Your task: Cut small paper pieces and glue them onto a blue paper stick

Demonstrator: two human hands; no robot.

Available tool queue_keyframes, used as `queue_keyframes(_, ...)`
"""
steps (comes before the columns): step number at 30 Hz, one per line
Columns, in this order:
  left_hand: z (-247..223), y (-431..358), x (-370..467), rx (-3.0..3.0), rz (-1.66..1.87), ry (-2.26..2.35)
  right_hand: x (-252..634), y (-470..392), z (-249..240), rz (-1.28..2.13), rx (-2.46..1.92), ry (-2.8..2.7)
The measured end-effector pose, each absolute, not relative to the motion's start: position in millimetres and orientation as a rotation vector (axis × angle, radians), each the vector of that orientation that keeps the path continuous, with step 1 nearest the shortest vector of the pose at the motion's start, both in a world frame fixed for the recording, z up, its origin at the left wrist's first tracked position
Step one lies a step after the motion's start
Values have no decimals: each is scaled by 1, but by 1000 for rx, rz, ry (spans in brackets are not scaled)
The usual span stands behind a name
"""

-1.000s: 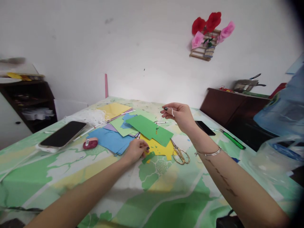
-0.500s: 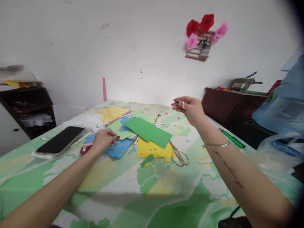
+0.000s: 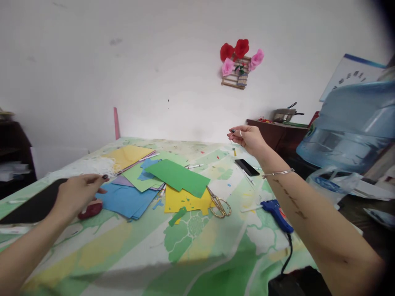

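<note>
- Find cord (image 3: 240,133), white, thin, curved, pinched in right hand (image 3: 251,140) above table (image 3: 123,250); small green-and-yellow piece (image 3: 234,152) below.
- Left hand (image 3: 75,192) near blue paper (image 3: 128,200): fingers narrowly parted; cannot tell any grip.
- Note bottle (image 3: 345,127), blue, translucent; cannot tell contents.
- Note pot (image 3: 283,115), metal; contents hidden.

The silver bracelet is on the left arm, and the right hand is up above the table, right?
Not quite: the silver bracelet is on the right arm, as the head view shows. The right hand is indeed up above the table.
</note>
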State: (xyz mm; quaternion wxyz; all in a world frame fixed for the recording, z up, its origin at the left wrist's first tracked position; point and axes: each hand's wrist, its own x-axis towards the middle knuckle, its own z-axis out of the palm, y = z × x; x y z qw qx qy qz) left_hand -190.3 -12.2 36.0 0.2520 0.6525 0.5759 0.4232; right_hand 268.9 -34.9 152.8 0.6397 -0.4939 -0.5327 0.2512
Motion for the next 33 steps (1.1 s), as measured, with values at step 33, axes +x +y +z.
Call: queue_keyframes(33,69,88,-9,1318,846,737,189,74,38,823,-1282,-1130)
